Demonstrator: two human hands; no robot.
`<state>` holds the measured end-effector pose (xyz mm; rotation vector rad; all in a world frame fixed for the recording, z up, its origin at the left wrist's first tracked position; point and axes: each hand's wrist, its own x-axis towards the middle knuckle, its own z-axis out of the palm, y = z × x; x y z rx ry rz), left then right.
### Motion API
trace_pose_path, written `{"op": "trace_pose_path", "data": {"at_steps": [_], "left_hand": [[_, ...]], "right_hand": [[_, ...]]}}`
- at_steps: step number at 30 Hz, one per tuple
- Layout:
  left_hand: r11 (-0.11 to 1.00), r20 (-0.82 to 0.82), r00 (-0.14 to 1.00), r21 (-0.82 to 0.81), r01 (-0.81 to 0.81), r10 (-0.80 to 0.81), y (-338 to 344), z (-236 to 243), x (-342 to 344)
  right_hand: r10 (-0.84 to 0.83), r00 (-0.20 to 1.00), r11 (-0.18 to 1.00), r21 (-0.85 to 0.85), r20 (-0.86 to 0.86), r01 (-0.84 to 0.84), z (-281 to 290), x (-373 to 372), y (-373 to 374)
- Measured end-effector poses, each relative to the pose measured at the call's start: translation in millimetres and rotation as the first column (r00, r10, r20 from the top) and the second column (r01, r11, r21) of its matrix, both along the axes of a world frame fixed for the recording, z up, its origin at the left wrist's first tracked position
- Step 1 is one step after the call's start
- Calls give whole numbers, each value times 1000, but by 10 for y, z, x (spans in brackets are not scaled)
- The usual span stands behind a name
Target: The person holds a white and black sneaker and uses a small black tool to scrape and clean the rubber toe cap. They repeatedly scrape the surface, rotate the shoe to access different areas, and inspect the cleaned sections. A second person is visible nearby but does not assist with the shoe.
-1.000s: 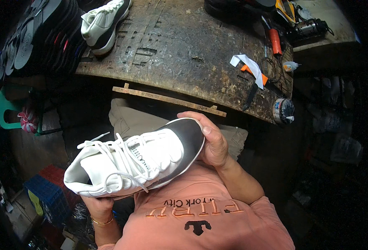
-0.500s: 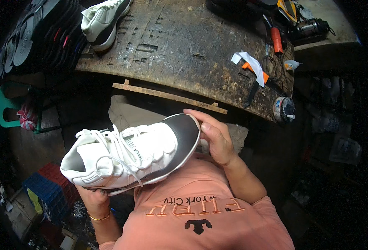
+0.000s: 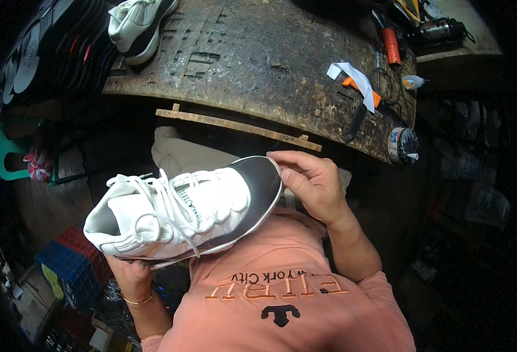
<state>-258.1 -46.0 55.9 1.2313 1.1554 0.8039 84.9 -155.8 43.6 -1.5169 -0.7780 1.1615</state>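
A white laced sneaker [image 3: 182, 214] with a dark glossy toe cap was held in the air in front of the person's chest, above the lap and well short of the counter [image 3: 258, 64]. Its toe was turned to the person's right, its heel opening to the left, and the upper faced up toward the camera.

The toe end was gripped by the right hand [image 3: 311, 185]: the thumb was pressed on the sole edge beside the toe cap, and the fingers [image 3: 288, 157] were curled over the tip of the shoe, closed on it. The heel end was carried from beneath by the left hand [image 3: 131, 276]; its fingers were wrapped under the sole, with only the fingertips seen at the lower edge, clamped on the shoe. A thin gold bangle [image 3: 138, 300] was worn on that wrist.

Farther out, a second white sneaker [image 3: 138, 26] was lying on the far left of the worn, stained counter. At the counter's right side, an orange-handled tool [image 3: 358, 94], a strip of white paper [image 3: 352, 79] and a round tin [image 3: 403, 145] were seen, well apart from the hands. A wooden strip [image 3: 235, 126] was fixed along the counter's near edge.
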Motion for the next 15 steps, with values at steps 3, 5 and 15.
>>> {"op": "trace_pose_path", "data": {"at_steps": [3, 5, 15], "left_hand": [[999, -39, 999, -24, -36, 35, -49, -29, -74], [999, -21, 999, -35, -42, 41, -67, -53, -123], [996, 71, 997, -85, -27, 33, -69, -106, -209]], "right_hand": [[34, 998, 999, -6, 61, -33, 16, 36, 1], [53, 997, 998, -21, 48, -52, 23, 61, -3], [70, 996, 998, 2, 60, -71, 42, 97, 1]]}}
